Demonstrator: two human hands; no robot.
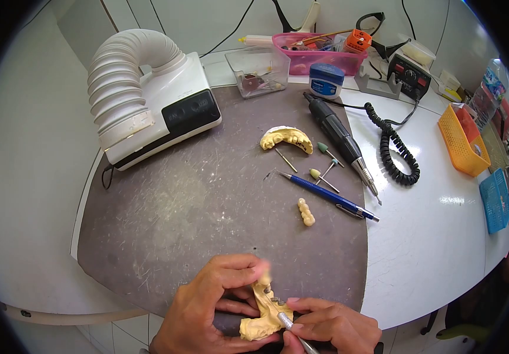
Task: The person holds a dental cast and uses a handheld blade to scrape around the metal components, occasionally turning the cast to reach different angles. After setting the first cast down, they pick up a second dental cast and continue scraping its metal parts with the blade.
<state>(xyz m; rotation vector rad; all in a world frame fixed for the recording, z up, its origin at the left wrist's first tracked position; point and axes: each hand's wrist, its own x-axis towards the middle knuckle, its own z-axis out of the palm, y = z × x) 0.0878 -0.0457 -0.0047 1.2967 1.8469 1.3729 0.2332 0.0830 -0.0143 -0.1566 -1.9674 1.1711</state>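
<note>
At the front edge of the bench, my left hand grips a yellow plaster dental model, with thumb below and fingertips at its upper end. Small greyish metal pieces show on the model's ridge. My right hand holds a slim silver hand instrument with a textured metal handle; its far end lies against or just over the model, and its tip cannot be made out. Fingertips of the right hand also touch the model's right side. Farther up lies a tooth-coloured dental bridge.
A blue mechanical pencil, burs, another plaster model piece and a black handpiece lie on the grey mat. A white dust extractor stands back left. Behind are a blue-lidded jar, clear box and pink basket.
</note>
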